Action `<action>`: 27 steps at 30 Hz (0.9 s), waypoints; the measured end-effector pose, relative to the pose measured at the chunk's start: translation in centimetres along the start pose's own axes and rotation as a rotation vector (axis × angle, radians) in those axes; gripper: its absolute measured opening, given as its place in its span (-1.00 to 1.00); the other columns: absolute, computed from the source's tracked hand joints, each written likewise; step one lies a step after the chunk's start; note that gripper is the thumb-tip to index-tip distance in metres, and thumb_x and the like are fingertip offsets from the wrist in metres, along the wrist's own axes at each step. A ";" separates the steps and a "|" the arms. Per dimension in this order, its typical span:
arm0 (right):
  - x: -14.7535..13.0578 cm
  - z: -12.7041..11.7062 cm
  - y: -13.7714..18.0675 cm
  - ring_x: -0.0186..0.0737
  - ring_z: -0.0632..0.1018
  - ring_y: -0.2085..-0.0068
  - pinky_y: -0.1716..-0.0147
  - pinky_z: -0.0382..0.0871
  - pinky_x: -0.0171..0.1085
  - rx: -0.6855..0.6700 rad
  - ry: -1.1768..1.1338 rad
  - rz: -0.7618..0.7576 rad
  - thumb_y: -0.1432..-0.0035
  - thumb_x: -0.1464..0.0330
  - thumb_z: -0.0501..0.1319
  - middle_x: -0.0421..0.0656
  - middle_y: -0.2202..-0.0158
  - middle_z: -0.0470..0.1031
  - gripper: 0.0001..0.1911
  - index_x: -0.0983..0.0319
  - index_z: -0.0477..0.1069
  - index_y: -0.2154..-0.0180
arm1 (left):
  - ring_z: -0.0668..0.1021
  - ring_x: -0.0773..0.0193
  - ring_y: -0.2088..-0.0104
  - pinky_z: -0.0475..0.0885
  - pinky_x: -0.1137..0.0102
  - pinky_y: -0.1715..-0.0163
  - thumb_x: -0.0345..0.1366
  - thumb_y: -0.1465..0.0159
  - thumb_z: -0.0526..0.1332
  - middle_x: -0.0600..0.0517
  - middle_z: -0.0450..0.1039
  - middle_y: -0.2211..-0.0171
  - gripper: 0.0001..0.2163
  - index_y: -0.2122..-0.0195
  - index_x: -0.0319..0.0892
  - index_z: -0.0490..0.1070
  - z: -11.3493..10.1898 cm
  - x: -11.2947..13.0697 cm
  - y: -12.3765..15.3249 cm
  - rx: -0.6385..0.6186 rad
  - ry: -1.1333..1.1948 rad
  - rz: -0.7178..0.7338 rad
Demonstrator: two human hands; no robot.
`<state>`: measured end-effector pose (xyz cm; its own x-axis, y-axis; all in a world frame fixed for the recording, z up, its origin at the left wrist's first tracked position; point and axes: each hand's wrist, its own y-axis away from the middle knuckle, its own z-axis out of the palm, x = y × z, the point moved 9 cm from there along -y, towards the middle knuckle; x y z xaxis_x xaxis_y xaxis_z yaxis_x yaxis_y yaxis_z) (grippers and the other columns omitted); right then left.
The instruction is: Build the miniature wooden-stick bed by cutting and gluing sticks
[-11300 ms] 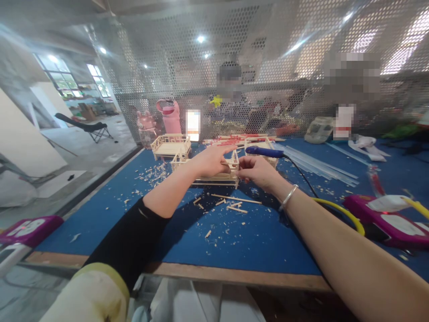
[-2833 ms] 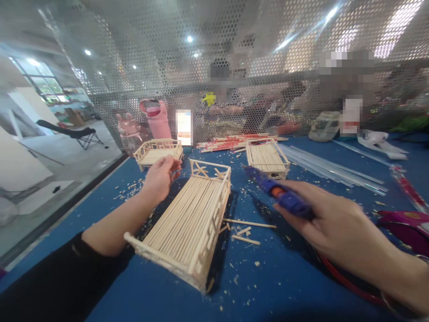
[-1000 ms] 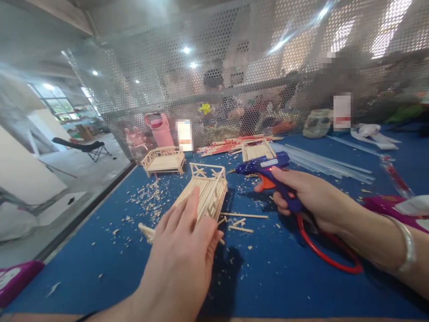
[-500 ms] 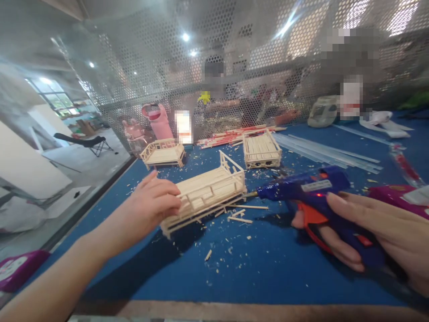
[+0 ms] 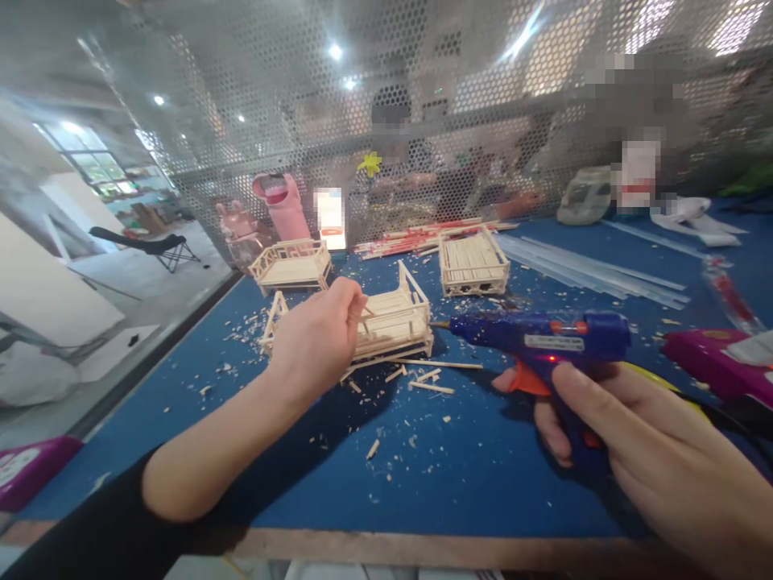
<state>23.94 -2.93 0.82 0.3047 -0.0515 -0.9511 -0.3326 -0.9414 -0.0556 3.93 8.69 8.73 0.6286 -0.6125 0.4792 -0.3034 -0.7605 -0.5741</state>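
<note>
A small bed-like frame of pale wooden sticks sits mid-table, with slanted posts at its ends. My left hand is closed in a pinch over its front side and covers much of its left half. Whatever those fingertips grip is hidden. In my right hand is a blue glue gun with an orange trigger and a lit red light. Its nozzle points left, close to the frame's right end; whether they touch, I cannot tell. Loose stick pieces lie in front of the frame.
Two more stick models, a bench-like one and a slatted one, stand farther back. Behind them are red-tipped sticks, with clear glue sticks to the right. A perforated metal screen closes off the back. Purple boxes flank the table.
My left hand has moved right and up along the frame, and its fingers have drawn into a pinch. The glue gun has shifted slightly left and sits more level. The frame has turned a little.
</note>
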 end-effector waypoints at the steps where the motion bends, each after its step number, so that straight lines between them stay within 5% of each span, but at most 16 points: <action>1: 0.0 0.1 0.0 -0.25 0.34 0.67 0.67 0.26 -0.29 0.001 0.008 -0.009 0.07 -0.16 -0.01 -0.18 0.76 0.31 -0.46 0.17 0.32 0.56 | 0.32 0.28 0.53 0.13 0.45 0.47 -0.25 -0.16 0.18 0.08 0.31 0.61 -0.91 0.44 -0.12 0.39 0.1 -0.2 -0.2 0.007 0.013 -0.006; 7: 0.5 0.7 -0.5 -0.26 0.37 0.64 0.62 0.29 -0.30 -0.031 0.053 -0.073 -0.05 -0.10 -0.02 -0.23 0.71 0.33 -0.50 0.19 0.32 0.39 | 0.43 0.28 0.35 0.26 0.43 0.28 -0.29 -0.27 0.03 0.02 0.45 0.38 -0.84 0.36 -0.14 0.37 -1.0 1.5 1.0 0.111 -0.085 0.240; 13: 0.0 0.6 -0.7 -0.29 0.33 0.69 0.70 0.26 -0.32 0.081 0.090 -0.161 -0.07 -0.09 -0.06 -0.25 0.74 0.29 -0.52 0.16 0.30 0.47 | 0.47 0.29 0.29 0.35 0.37 0.24 -0.37 -0.29 -0.01 0.00 0.48 0.30 -0.87 0.32 -0.15 0.30 -2.4 3.7 2.5 0.273 -0.083 0.512; 27: -0.7 1.3 -0.8 -0.35 0.33 0.67 0.69 0.25 -0.35 0.046 0.118 -0.184 -0.12 -0.03 -0.05 -0.28 0.72 0.27 -0.57 0.17 0.21 0.51 | 0.46 0.27 0.20 0.37 0.28 0.17 -0.38 -0.29 -0.02 -0.05 0.47 0.26 -0.90 0.34 -0.15 0.23 -2.0 4.1 2.8 0.258 -0.073 0.597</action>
<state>22.82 -1.71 1.14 0.4658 0.0784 -0.8814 -0.3012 -0.9225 -0.2413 4.26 3.58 10.36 0.4555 -0.8901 -0.0126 -0.4392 -0.2124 -0.8729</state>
